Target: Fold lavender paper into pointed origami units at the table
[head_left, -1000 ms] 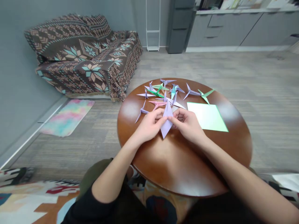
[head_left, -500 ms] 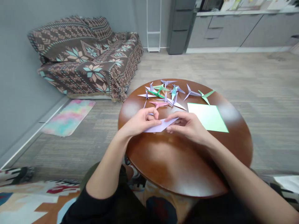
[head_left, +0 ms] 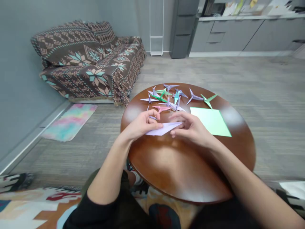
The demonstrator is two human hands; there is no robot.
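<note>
A folded sheet of lilac origami paper (head_left: 164, 128) is held just above the round brown table (head_left: 171, 178). My left hand (head_left: 145, 123) pinches its left part, thumb on top. Around the pointed right end is my right hand (head_left: 188, 125), its fingers apart and curved, with thumb and forefinger off the flat of the paper; whether a finger touches the tip I cannot tell. Beyond the hands lie several folded paper cranes, among them a pink one (head_left: 162, 108), a green one (head_left: 160, 96) and a lilac one (head_left: 194, 96).
A stack of pale green paper squares (head_left: 211, 121) lies right of my right hand. Another light green crane (head_left: 209, 100) sits near the far right edge. Past the table stand a sofa (head_left: 90, 70) under a patterned cover and grey cabinets (head_left: 226, 36).
My right hand's fingers have loosened from the lilac paper and spread apart, baring its pointed right end. My left hand keeps its pinch. The view has tilted slightly.
</note>
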